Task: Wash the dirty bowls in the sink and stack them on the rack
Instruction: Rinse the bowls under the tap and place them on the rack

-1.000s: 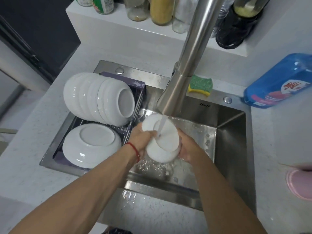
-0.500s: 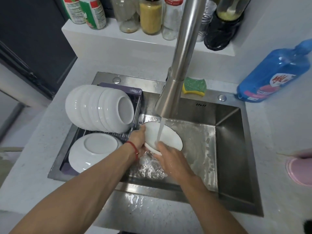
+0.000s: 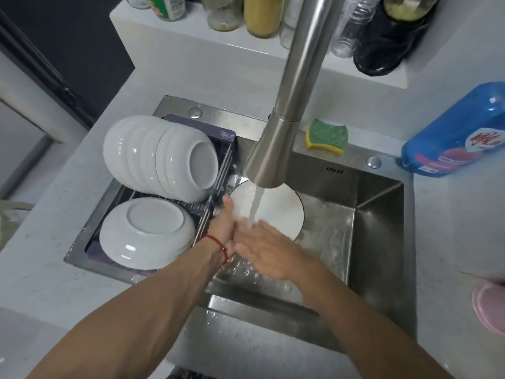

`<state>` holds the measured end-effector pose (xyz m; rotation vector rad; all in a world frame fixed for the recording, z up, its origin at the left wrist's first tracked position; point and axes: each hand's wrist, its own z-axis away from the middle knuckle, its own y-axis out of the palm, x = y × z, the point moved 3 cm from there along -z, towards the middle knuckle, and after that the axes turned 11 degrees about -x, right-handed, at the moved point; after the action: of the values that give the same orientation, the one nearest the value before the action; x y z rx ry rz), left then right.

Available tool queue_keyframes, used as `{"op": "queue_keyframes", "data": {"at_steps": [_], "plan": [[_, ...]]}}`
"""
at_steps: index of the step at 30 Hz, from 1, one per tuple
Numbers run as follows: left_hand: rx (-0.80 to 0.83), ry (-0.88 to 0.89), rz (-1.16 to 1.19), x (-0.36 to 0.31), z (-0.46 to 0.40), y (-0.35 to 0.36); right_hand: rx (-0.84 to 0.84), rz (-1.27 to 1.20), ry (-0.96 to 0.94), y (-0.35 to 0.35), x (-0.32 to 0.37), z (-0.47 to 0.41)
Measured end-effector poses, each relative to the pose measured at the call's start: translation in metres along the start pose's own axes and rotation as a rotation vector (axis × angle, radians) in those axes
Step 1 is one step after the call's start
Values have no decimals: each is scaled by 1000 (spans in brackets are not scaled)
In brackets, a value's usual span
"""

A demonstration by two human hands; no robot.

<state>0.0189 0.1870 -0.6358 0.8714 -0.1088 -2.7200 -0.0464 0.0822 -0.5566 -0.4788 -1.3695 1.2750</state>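
Setting: a pale speckled tabletop (image 3: 49, 283) with a stainless steel sink (image 3: 379, 242) set into it, seen from above.
Bowl being washed: a white bowl (image 3: 281, 212) with a thin dark rim, inside the sink, its open side tilted up toward the camera, directly under the running stream of water (image 3: 254, 206).
Left hand: the left hand (image 3: 224, 228) grasps the bowl's left edge, thumb on the rim; a red string sits on the wrist.
Right hand: the right hand (image 3: 270, 250) lies with straight fingers spread against the bowl's lower inside, in the water.
Faucet: a brushed steel faucet (image 3: 289, 110) reaches over the bowl.
Rack: a dark dish rack (image 3: 218, 170) fills the sink's left part, just beside the bowl.
Stacked bowls: a nested stack of white bowls (image 3: 161, 157) lies on its side at the rack's far end; one larger white bowl (image 3: 147, 231) sits upside down nearer.
Sponge: a green and yellow sponge (image 3: 326, 135) on the sink's back ledge.
Detergent: a blue bottle (image 3: 453, 132) lying at right.
Shelf: jars and bottles on a white shelf (image 3: 191, 39) behind.
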Motion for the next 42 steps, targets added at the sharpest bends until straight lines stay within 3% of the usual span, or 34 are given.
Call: {"op": "queue_keyframes", "data": {"at_steps": [2,4,6,10,14,17,19,20,24,26,29,32,36,39,42], "plan": [[-21,-7,-23,7,-3,0,-29,141,-25,2,-8,28],[-69,1,2,14,7,3,-45,267,231,0,-34,32],[-20,-30,-20,20,22,15,-59,337,439,-5,-47,11],[25,-16,19,17,26,21,-5,277,239,7,-23,-33],[-110,-8,-13,31,-31,-12,18,97,-46,1,-16,13],[-163,-4,-42,41,-36,-14,-48,235,230,0,-36,20],[-87,-4,25,31,-1,2,-70,290,470,-2,-34,-4],[-33,-3,50,26,14,10,-87,274,480,0,-28,-18],[-5,-3,64,14,-1,5,-25,67,137,8,-7,-26],[-58,-32,-1,17,-19,-7,10,-15,65,2,-4,5],[-57,-48,-5,33,-47,-17,10,149,244,-1,-20,33],[-46,-73,-5,25,-11,-9,-103,132,507,3,-38,13],[72,-17,-34,12,27,16,-110,39,302,10,-23,-24],[72,-25,-40,-1,21,10,-118,-52,12,6,-4,4],[41,-36,-21,-12,15,5,-375,170,-62,4,-20,44]]}}
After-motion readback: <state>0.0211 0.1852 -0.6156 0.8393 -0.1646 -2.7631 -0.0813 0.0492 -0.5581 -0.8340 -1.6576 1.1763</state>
